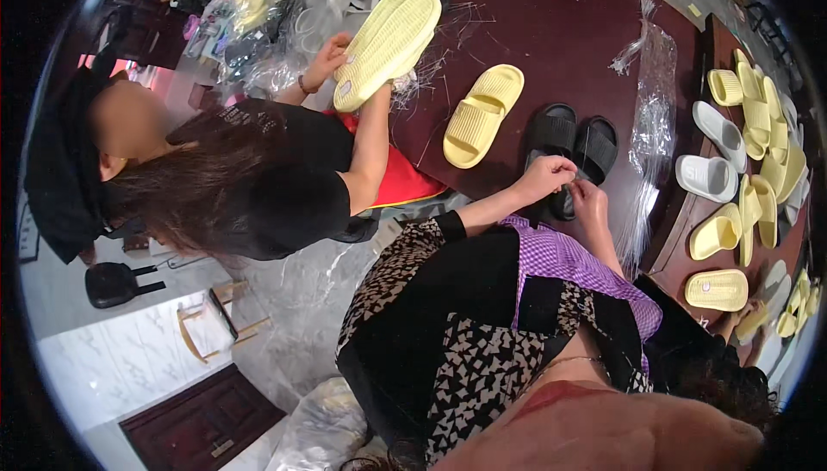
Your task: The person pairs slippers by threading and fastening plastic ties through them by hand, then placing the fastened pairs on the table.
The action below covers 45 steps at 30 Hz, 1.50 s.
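Observation:
A pair of black slide slippers lies side by side on the dark red table, the left one (551, 129) and the right one (596, 145). My left hand (548, 176) and my right hand (589, 201) meet over their near ends, with fingertips pinched close together. Whatever lies between the fingers is too small to make out; it may be a thin strand. To the left of the black pair rests a single yellow slide slipper (484, 116), lying sole down.
At the left a co-worker in black holds yellow slippers (389, 45), soles outward. A bundle of clear plastic strands (652, 92) lies right of my hands. Yellow and white slippers (708, 178) fill the right side. Plastic bags (319, 23) heap at the far left.

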Tool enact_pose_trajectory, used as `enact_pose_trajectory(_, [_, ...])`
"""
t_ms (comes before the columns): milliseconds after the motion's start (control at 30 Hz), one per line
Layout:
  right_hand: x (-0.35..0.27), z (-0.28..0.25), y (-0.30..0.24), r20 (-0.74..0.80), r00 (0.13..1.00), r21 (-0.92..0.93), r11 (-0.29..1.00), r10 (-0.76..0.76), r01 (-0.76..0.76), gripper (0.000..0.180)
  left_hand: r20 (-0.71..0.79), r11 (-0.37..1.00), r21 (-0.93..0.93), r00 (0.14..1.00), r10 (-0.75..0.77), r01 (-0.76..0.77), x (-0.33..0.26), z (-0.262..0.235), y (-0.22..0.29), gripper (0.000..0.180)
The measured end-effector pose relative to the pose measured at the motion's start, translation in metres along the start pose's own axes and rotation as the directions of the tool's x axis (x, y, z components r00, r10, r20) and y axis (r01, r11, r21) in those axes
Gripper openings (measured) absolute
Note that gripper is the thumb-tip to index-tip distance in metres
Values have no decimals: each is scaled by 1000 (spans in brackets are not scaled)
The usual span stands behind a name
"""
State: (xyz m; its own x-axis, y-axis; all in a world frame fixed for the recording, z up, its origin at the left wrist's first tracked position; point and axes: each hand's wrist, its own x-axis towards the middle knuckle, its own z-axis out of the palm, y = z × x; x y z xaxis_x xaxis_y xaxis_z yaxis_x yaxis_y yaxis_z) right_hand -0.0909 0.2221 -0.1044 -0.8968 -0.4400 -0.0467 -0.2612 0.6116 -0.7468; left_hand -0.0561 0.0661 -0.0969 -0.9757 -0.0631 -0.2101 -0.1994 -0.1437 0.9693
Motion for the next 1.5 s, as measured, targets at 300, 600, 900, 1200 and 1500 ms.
enact_pose_trajectory(300, [-12,4,1,20,999,-72,996,-44,46,18,86,706,607,914,397,-364,-3,-7,-21,14])
enact_pose_trajectory(600, [-33,-8,7,23,977,-80,974,-210,211,14,402,582,666,882,245,-465,-19,-15,-17,13])
enact_pose_trajectory(900, [-62,-9,21,264,954,-73,984,-140,165,18,380,743,624,925,-17,-242,-47,-28,-33,16])
enact_pose_trajectory(1200, [-59,-10,35,253,963,-157,978,-94,137,17,380,531,794,923,-50,-298,-53,-46,-20,15])
enact_pose_trajectory(1500, [-14,-6,56,266,959,-394,897,-100,203,17,476,538,744,879,-11,-396,-41,-18,-24,16])
